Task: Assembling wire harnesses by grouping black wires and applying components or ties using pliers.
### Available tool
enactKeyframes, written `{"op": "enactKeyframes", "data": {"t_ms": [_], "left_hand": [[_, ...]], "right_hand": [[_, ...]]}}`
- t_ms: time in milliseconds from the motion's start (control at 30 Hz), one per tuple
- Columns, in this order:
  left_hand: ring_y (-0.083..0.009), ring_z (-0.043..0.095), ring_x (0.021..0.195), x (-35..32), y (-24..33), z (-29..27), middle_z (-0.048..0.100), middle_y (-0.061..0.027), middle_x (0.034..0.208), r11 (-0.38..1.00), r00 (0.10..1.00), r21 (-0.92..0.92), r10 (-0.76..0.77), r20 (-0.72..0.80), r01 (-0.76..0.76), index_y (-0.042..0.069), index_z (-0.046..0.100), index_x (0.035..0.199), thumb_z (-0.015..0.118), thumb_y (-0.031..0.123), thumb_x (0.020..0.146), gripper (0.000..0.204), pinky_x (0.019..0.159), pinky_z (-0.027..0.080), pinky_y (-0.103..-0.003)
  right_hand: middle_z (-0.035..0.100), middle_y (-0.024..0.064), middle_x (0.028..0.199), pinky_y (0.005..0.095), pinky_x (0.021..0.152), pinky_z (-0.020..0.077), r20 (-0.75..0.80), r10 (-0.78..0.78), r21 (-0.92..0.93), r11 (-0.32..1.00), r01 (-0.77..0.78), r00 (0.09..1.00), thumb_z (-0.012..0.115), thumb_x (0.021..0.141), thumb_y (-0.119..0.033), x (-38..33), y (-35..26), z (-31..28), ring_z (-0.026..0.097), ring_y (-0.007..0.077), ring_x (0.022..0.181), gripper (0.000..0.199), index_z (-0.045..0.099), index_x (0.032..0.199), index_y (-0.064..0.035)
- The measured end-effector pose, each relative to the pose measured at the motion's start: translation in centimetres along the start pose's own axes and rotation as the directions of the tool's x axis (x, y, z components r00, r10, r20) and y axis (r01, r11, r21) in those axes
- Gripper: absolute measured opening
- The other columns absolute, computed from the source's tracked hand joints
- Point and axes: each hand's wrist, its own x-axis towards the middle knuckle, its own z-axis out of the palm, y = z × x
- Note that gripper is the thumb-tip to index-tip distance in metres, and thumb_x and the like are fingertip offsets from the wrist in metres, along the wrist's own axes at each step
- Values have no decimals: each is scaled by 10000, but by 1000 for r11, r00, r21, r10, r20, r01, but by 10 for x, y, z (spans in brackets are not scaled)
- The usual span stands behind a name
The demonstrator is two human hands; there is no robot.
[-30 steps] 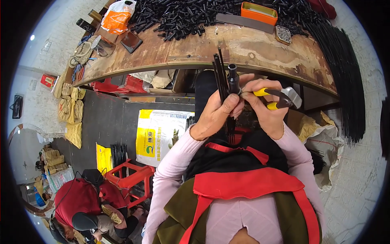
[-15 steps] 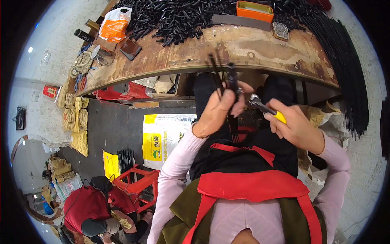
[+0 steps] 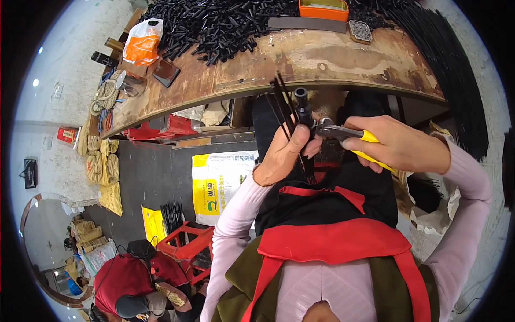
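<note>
My left hand (image 3: pixel 283 156) is closed around a black tubular part (image 3: pixel 302 110) with an open round end, held upright just in front of the workbench edge. Several thin black rods (image 3: pixel 279 102) stick up from the same grip, beside the tube. My right hand (image 3: pixel 399 142) grips a pair of pliers (image 3: pixel 340 132) with yellow handles. The metal jaws point left and are at the tube's side, close to my left fingertips. Whether the jaws bite on something small there cannot be made out.
Across the worn wooden workbench (image 3: pixel 332 61) lies a heap of black tubular parts (image 3: pixel 220 32). An orange tin (image 3: pixel 323 12), a grey strip (image 3: pixel 306 24), a box of small bits (image 3: pixel 360 32), a phone (image 3: pixel 166 73) and long black rods (image 3: pixel 456 80) surround it. A person (image 3: pixel 129 282) sits lower left near a red stool (image 3: pixel 185 248).
My right hand has brought the pliers up and left, against the tube. The tube in my left hand has tilted so its open end shows more. The view has shifted slightly.
</note>
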Motion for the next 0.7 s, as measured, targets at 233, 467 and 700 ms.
{"op": "enactKeyframes", "data": {"t_ms": [233,467,700], "left_hand": [[-92,406,656,-16,3,0,456,0,736,999,998,13,-46,48,45,-5,472,1196,471,478,995,523,620,358,-258],[-91,394,650,3,1,-2,441,1,734,999,998,-45,-19,58,22,12,478,1166,466,482,998,499,603,347,-250],[-80,372,632,2,9,7,413,13,731,1000,1000,-5,4,-10,-4,58,434,1185,431,320,1042,298,577,314,-221]], "right_hand": [[594,65,593,275,462,456,527,146,344,864,-367,837,469,1015,-287,9,9,-3,589,142,496,358,550,880,35],[518,46,594,312,500,415,-50,10,-116,993,-15,999,529,994,-198,-17,-5,1,519,126,512,193,539,1103,-39],[558,183,658,423,558,442,-49,-198,-394,904,163,979,549,974,-192,-8,-19,-11,562,403,604,170,537,1007,-25]]}}
